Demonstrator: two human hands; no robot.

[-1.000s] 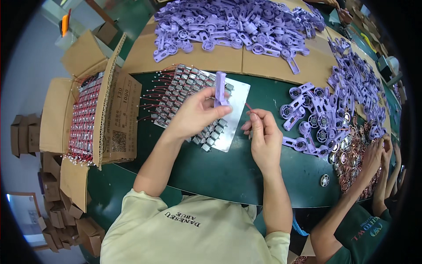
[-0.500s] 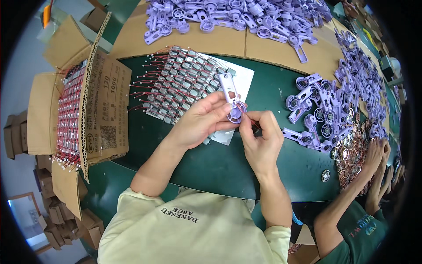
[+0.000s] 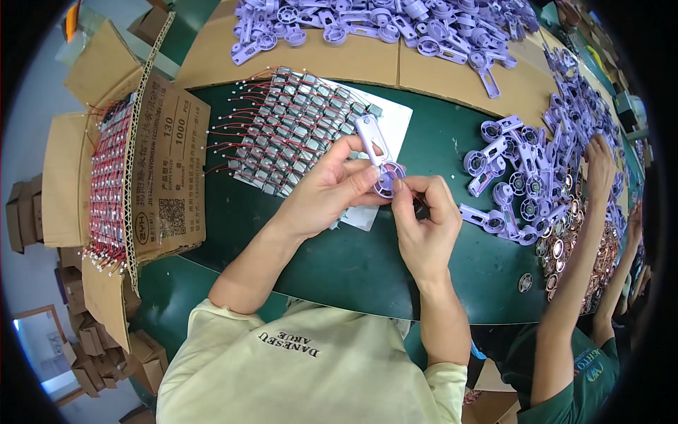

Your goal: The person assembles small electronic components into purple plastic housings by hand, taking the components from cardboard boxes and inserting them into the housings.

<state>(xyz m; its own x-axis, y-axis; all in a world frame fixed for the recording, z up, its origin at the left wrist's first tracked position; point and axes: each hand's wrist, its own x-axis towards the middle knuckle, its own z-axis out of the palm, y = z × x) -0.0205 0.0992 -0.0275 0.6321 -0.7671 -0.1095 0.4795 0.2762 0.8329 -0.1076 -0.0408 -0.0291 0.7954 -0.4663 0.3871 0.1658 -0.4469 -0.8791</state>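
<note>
My left hand (image 3: 332,185) is closed around a light purple plastic housing (image 3: 369,134), which has a long slotted handle and a round spoked ring at its lower end. The handle points up and away, and the ring faces me. Against the ring's right edge, my right hand (image 3: 426,219) pinches with thumb and forefinger. Bits of thin red wire show at its curled fingers; their ends are hidden. Behind my left hand, rows of small silver motors (image 3: 286,131) with red leads lie on a white sheet (image 3: 392,121).
An open cardboard box (image 3: 169,184) of wired motors stands at left. Purple housings (image 3: 519,180) lie at right, with a bigger heap (image 3: 353,21) on cardboard at the back. Copper-coloured round parts (image 3: 579,254) are piled near a co-worker's arm (image 3: 575,283). One silver disc (image 3: 525,283) lies apart.
Both my hands and the housing have shifted slightly right, with the grip about the same. The co-worker's hand has reached from the copper-coloured pile up toward the purple heap.
</note>
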